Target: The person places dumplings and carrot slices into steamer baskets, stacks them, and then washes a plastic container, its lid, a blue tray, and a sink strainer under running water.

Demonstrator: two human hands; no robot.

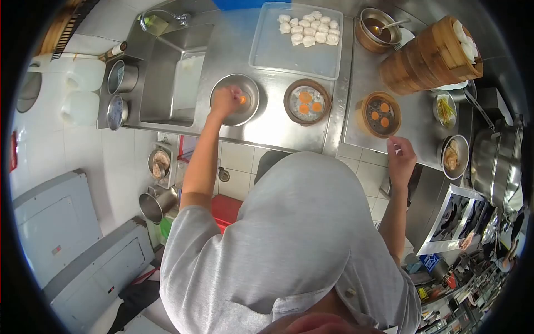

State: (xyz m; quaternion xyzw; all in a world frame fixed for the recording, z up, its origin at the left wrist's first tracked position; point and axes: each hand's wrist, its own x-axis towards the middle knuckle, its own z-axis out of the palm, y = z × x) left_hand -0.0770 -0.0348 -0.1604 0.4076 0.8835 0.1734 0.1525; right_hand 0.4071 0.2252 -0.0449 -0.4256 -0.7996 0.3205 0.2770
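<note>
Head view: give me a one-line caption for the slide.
Left hand over a metal bowl, right hand near a steamer holding three orange slices.

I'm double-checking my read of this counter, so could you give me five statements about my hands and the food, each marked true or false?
1. The left hand is over the metal bowl beside the sink. True.
2. The right hand is inside the sink. False: the right hand is close to the round wooden steamer.
3. Three orange pieces show in that steamer. True.
4. The white dumplings are piled in the metal bowl. False: the white dumplings sit on the clear tray.
5. A spoon rests in the bowl of brown liquid. True.
</note>
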